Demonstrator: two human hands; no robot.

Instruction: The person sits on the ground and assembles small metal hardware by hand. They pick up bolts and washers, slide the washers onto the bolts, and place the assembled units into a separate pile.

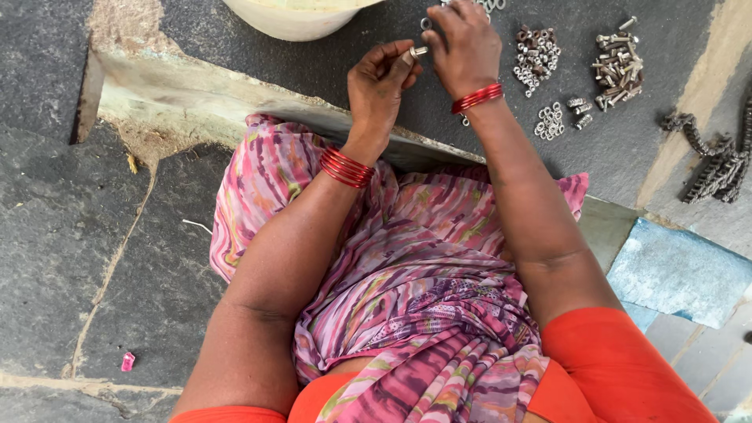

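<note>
Small metal bolt (418,52) sits pinched in the left hand (380,86) grip, the right hand (462,47) closing over its tip. Stiff, light, likely slippery; best held by the shank. Right of the grip lie nuts (536,52) and bolts (617,64) on the stone floor (63,219).

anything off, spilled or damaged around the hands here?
Hardware sits in tidy piles. The stone slab's front edge looks chipped and crumbled, with a gap at its left end. The left hand pinches a small metal bolt; the right hand touches it.
</note>
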